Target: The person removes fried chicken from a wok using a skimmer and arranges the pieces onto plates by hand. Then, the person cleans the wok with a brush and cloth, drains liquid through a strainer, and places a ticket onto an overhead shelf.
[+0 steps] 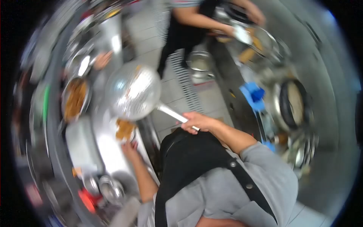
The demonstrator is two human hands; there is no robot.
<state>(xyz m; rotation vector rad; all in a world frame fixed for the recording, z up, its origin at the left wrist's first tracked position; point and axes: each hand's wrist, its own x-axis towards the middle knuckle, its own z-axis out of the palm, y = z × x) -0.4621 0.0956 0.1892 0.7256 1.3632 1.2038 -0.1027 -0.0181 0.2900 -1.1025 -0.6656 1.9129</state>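
Note:
In my right hand (197, 122) is the handle of a large round perforated skimmer (134, 90), its shiny metal head tilted out over the left counter edge and the aisle. A few brown bits cling to it. Beside the skimmer's lower rim, my left hand (131, 150) grips the near edge of a small white dish (131, 133) with orange-brown food (124, 129) on it. Motion blur softens the left fingers. The dish is over the steel counter (109, 145). Further left, an oval metal tray (89, 99) holds similar brown food (76, 96).
A co-worker in a black apron (189, 28) works over the far right range. A pot (199, 61) stands by the floor drain (185, 83). Along the right are a wok (294, 104) and a blue cloth-like item (252, 94). Metal bowls (110, 188) sit lower left.

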